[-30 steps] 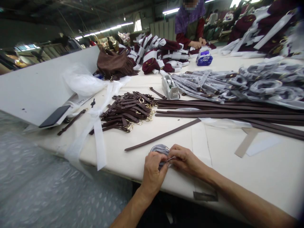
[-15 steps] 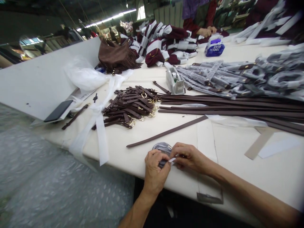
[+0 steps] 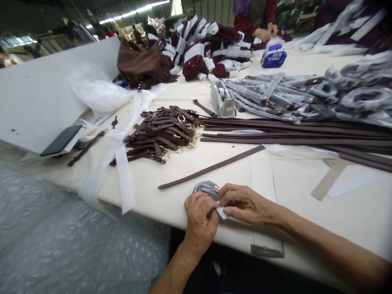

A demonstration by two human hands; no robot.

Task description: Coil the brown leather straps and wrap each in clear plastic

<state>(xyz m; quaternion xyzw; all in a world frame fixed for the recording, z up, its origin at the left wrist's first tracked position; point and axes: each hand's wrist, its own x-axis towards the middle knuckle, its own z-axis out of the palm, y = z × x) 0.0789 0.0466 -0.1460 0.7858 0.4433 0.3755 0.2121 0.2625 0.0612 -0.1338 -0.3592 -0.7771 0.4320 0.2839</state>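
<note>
Near the table's front edge, my left hand (image 3: 200,216) is closed on a coiled strap wrapped in greyish clear film (image 3: 207,187). Its lower part is hidden behind my fingers. My right hand (image 3: 245,203) pinches a small white strip (image 3: 222,212) against the coil's right side. Just beyond lies a single dark brown strap (image 3: 211,166), set at a slant. Farther off are a pile of short brown straps with gold buckles (image 3: 165,130) and a grey tape dispenser (image 3: 222,100). Long brown straps (image 3: 290,136) run off to the right.
Wrapped straps (image 3: 275,96) cover the right back. A fringed brown bag (image 3: 142,65), wrapped maroon bags (image 3: 214,53) and a blue packet (image 3: 273,56) stand behind. Another person's hands (image 3: 266,32) are at the far side. Bubble wrap (image 3: 76,228) hangs at left; a dark phone-like slab (image 3: 61,140) lies nearby.
My right fingers have shifted on the white strip, and more of it now shows, pointing downward. My left hand keeps its hold on the coil. The view has shifted slightly.
</note>
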